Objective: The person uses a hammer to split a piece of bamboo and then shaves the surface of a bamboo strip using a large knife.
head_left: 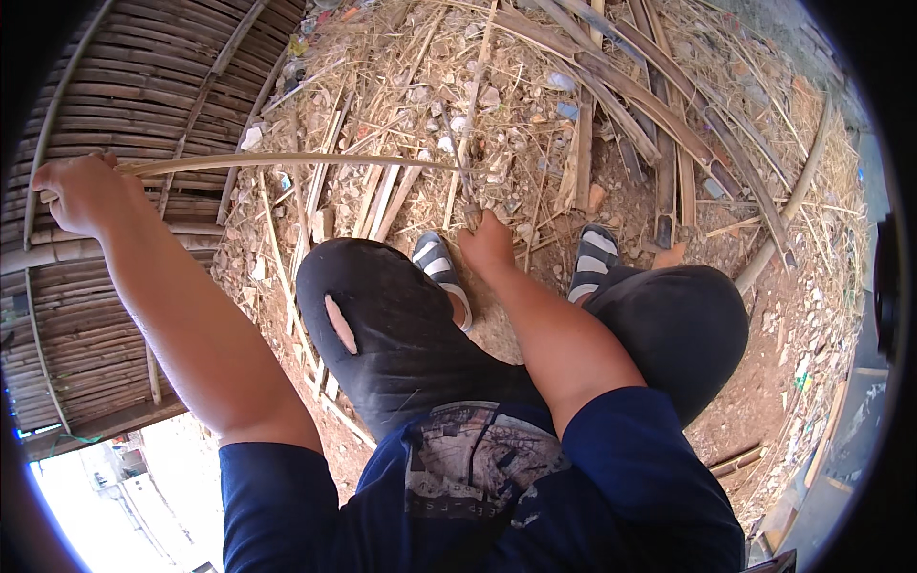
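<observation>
My left hand (84, 198), far out to the left, is closed around one end of a long, pale bamboo strip (277, 159). The strip runs across to the right, bowing slightly upward. Its far end meets the thin dark blade of a knife (465, 181). In front of my knees, my right hand (489, 245) grips the knife by its short handle, the blade pointing away from me. Whether the blade has entered the strip or only touches it, I cannot tell.
A slatted bamboo wall (124, 105) stands at the left, near my left hand. Split bamboo lengths (659, 124) are piled at the far right. Shavings, stones and scraps litter the ground. My sandalled feet (441, 263) are below the knife, between my bent knees.
</observation>
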